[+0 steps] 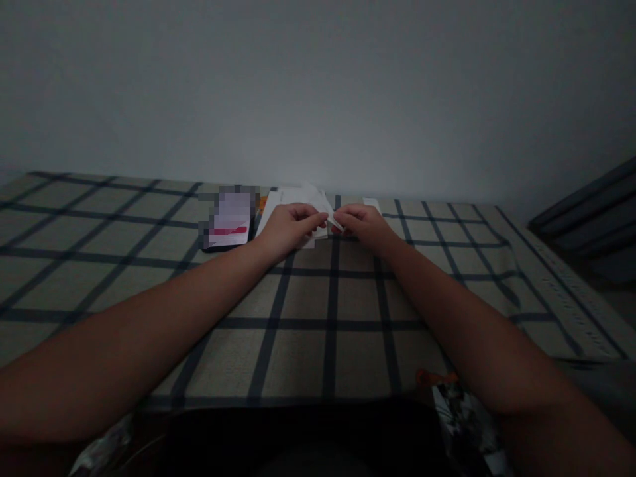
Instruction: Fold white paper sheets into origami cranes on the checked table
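Observation:
Near the back of the checked cloth, my left hand (293, 225) pinches the left side of a thin white paper (316, 195). The fingertips of my right hand (362, 224) are closed on the paper's right corner, close to my left fingertips. More white sheets (267, 211) lie under and behind my left hand. Another small white item (370, 201) shows just behind my right hand, mostly hidden by it.
A phone-like device with a lit, blurred screen (231, 222) lies left of the papers. Something orange (263, 203) is beside it. The checked cloth (303, 298) covers the table up to the grey wall. A patterned bag (464, 417) is at the near edge, lower right.

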### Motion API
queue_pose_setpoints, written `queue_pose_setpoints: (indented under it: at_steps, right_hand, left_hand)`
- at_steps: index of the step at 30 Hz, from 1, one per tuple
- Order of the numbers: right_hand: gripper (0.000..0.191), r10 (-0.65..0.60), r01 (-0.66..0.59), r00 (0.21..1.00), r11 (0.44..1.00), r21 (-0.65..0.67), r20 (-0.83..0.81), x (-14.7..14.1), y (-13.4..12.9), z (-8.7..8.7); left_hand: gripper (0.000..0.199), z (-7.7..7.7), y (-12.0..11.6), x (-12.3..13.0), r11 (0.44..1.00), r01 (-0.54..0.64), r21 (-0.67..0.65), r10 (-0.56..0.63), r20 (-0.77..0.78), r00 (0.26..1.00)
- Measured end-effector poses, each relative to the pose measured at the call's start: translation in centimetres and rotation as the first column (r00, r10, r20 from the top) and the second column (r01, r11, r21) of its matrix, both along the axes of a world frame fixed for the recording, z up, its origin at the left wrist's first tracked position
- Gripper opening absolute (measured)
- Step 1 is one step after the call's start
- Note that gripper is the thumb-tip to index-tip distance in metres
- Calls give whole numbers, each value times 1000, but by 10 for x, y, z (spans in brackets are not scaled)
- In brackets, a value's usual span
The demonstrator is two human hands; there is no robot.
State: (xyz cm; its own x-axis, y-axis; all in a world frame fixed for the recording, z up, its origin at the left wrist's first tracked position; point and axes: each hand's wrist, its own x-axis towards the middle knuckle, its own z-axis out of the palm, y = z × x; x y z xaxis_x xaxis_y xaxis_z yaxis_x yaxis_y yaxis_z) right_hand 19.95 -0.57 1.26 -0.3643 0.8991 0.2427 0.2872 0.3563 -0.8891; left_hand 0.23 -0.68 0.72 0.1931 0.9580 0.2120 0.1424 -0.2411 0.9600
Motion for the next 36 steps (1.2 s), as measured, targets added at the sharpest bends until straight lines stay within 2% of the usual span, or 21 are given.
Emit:
queue_pose_setpoints:
  at_steps: [6,13,22,36]
  right_hand:
    - [33,33,-34,999,999,26,22,0,0,0]
    - [30,15,-18,997,999,46,74,-1,-3,2]
    - [32,44,-44,998,999,20,38,-1,-2,0]
    - [34,5,-15,994,995,94,109,-3,-2,1]
  left_hand:
    - [29,0,0,1,999,-35,0,35,13,999]
    - [30,-4,2,-1,999,-32,15,33,-15,999]
    - [30,0,0,0,1000,-19,1,19,11,1000]
    - [30,1,0,0,999,26,18,-26,1,1000]
